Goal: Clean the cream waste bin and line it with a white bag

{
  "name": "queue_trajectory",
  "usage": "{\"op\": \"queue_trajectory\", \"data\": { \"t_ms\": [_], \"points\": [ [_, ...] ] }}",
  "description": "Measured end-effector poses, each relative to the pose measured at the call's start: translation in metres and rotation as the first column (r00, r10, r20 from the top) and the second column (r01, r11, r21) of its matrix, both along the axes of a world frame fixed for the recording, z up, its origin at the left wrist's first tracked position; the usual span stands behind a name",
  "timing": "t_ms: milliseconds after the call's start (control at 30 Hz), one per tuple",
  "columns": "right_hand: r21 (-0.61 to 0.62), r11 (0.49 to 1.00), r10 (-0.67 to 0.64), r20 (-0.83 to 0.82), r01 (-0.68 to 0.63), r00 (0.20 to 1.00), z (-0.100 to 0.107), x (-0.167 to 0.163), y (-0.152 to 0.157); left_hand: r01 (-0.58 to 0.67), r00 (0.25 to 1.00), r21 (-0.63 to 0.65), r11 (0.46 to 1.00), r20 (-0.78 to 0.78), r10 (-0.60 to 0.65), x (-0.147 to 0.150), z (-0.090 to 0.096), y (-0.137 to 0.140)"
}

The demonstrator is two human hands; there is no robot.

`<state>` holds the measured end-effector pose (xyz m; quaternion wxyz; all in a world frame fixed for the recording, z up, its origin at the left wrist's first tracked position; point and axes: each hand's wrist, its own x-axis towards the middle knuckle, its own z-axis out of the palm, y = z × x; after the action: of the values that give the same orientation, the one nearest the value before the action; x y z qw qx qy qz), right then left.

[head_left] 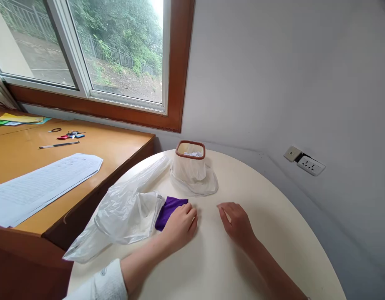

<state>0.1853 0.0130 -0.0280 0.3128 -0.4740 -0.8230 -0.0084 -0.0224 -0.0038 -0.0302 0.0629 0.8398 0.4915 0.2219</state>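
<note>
My left hand (180,223) is at the right edge of a folded purple cloth (164,213), partly covering it. Its fingers are curled down, and the palm side is hidden. To the right, apart from the cloth, my right hand (237,221) is low over the round table (207,258). Thumb and forefinger come together at the tips, with a small gap behind them and nothing visible in it. A crumpled clear plastic bag (123,216) spreads left of the cloth. Beyond the hands stands a small bin (189,166) with a brown rim, a plastic liner draped around it and white scraps inside.
A wooden desk (123,137) adjoins on the left, bearing printed papers (51,183), a pen (59,144), keys (72,135) and coloured folders (20,119). Behind the round table are a wall with a socket (311,165) and a window (117,50).
</note>
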Motion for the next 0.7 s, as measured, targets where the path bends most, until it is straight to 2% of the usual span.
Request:
{"op": "queue_trajectory", "data": {
  "t_ms": [167, 300, 467, 700],
  "points": [
    [0.083, 0.997, 0.014, -0.128, -0.003, 0.992, 0.039, -0.042, 0.050, -0.041, 0.999, -0.031, 0.999, -0.012, 0.041, -0.002, -0.005, 0.005],
    [0.124, 0.992, -0.008, -0.115, 0.022, 0.993, 0.063, -0.070, 0.091, -0.041, 0.999, -0.039, 0.998, -0.013, 0.041, -0.002, -0.006, 0.005],
    [0.142, 0.990, 0.002, -0.011, -0.001, 1.000, 0.069, -0.086, 0.123, -0.030, 0.999, -0.058, 0.998, -0.017, 0.029, -0.003, -0.006, 0.004],
    [0.164, 0.986, 0.010, 0.029, -0.014, 1.000, 0.069, -0.083, 0.125, -0.021, 1.000, -0.052, 0.998, 0.014, 0.022, -0.005, -0.008, 0.005]
  ]
}}
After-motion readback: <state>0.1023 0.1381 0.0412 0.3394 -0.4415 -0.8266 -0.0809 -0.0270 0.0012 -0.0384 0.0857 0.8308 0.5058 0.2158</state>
